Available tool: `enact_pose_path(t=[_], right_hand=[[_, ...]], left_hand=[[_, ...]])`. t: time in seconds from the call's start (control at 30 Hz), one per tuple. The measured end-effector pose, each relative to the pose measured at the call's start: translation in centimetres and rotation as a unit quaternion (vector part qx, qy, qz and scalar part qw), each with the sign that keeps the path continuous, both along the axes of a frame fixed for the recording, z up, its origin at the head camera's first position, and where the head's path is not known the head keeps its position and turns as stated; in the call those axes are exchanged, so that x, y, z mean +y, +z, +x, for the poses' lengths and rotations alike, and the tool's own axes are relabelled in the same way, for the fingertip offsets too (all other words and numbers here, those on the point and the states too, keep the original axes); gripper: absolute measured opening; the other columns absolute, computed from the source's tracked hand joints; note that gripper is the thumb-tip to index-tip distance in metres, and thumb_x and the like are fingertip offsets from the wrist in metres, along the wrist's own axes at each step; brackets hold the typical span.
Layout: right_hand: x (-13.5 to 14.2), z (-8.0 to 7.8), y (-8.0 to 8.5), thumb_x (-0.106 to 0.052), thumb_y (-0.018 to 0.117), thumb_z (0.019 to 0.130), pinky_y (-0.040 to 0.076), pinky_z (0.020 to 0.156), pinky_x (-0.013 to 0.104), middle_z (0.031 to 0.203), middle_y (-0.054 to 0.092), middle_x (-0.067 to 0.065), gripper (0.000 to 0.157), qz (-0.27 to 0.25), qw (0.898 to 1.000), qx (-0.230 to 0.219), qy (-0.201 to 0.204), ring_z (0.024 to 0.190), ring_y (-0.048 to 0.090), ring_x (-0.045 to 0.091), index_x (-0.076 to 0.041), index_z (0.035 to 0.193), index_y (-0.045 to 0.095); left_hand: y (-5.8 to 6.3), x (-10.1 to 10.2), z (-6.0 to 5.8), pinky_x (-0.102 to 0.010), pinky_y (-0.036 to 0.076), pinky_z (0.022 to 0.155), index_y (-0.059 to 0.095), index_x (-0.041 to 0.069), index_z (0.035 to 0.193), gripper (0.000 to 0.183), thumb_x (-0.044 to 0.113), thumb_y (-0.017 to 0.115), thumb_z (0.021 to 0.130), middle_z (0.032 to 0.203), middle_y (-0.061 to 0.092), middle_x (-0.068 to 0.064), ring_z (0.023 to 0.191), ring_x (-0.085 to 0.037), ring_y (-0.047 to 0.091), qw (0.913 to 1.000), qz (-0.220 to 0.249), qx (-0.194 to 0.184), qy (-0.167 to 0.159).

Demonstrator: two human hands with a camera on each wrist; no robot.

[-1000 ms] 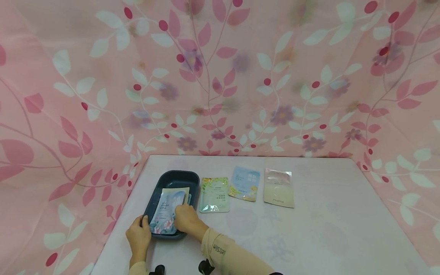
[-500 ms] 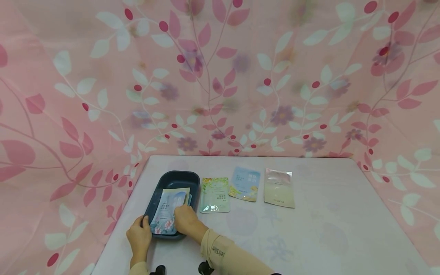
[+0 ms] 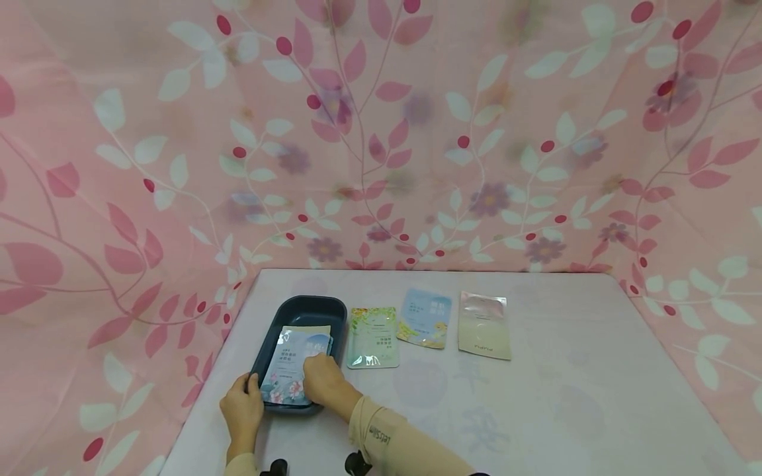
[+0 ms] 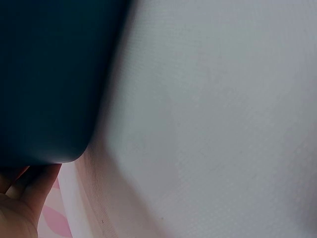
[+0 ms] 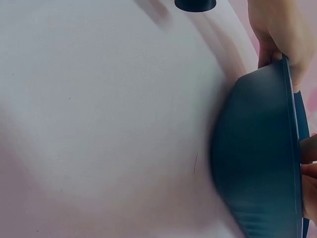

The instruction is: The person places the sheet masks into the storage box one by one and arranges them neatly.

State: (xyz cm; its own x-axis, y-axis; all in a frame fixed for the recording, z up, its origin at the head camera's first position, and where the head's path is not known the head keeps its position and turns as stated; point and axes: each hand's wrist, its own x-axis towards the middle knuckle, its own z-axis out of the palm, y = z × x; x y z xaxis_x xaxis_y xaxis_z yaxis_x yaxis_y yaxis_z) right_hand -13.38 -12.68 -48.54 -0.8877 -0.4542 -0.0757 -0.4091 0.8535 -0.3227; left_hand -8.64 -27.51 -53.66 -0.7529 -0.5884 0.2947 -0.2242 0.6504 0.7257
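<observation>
A dark blue tray (image 3: 309, 305) stands on the table's left side. My left hand (image 3: 243, 408) grips its near left rim, thumb on top; in the right wrist view the left hand (image 5: 283, 34) shows at the tray's end. Inside the tray lies a small stack of flat face mask packets, topped by a pale blue one with pink flowers (image 3: 290, 373). My right hand (image 3: 327, 382) reaches over the tray's right side with curled fingers and pinches the right edge of the top packet. Its fingertips are hidden in the head view.
Right of the tray lie a green packet (image 3: 372, 337), a light blue packet (image 3: 424, 318) and a pale beige-green packet (image 3: 483, 327) in a row. A white cloth covers the table (image 3: 553, 390). Pink floral fabric (image 3: 381, 132) hangs behind and beside it.
The top blue packet has shifted slightly right and lies flatter, so more of its printed front shows. Both hands have stayed almost in place.
</observation>
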Motion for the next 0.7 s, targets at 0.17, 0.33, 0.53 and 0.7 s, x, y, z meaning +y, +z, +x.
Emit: enact_pose_path(t=[0.17,0.33,0.53,0.7], right_hand=[[0.6,0.0,0.2,-0.017,0.067,0.084,0.036,0.039,0.02,0.061,0.056,0.0,0.016,-0.061,0.996,-0.059,-0.009,0.047,0.049,0.008,-0.005,0.074,0.066],[1.5,-0.1,0.5,-0.016,0.065,0.085,0.037,0.041,0.017,0.059,0.06,-0.003,0.018,-0.124,0.991,-0.044,0.011,0.048,0.049,0.005,-0.006,0.071,0.069],[3.1,-0.3,1.3,-0.01,0.066,0.083,0.039,0.048,0.013,0.066,0.065,-0.002,0.01,-0.195,0.98,0.021,0.034,0.054,0.048,0.001,-0.005,0.076,0.071],[4.7,-0.8,1.5,-0.01,0.068,0.081,0.039,0.05,0.012,0.067,0.066,-0.001,0.008,-0.219,0.974,0.043,0.031,0.055,0.049,0.0,-0.003,0.079,0.072]], left_hand=[[-0.1,0.0,0.0,-0.059,0.04,0.089,0.059,-0.018,0.106,0.027,0.005,0.051,0.093,0.106,0.058,-0.038,0.101,-0.055,0.054,1.0,0.006,-0.006,0.001],[-0.1,-0.1,0.0,-0.059,0.04,0.089,0.059,-0.017,0.105,0.027,0.005,0.051,0.093,0.105,0.058,-0.038,0.101,-0.055,0.054,1.0,0.004,-0.005,0.002],[0.0,0.0,0.0,-0.059,0.04,0.088,0.06,-0.018,0.105,0.027,0.005,0.051,0.093,0.105,0.058,-0.038,0.101,-0.055,0.054,1.0,0.005,-0.005,0.001],[-0.1,0.0,0.0,-0.059,0.042,0.085,0.061,-0.017,0.102,0.024,0.004,0.053,0.092,0.1,0.06,-0.037,0.096,-0.055,0.056,0.9999,-0.007,0.012,0.002]])
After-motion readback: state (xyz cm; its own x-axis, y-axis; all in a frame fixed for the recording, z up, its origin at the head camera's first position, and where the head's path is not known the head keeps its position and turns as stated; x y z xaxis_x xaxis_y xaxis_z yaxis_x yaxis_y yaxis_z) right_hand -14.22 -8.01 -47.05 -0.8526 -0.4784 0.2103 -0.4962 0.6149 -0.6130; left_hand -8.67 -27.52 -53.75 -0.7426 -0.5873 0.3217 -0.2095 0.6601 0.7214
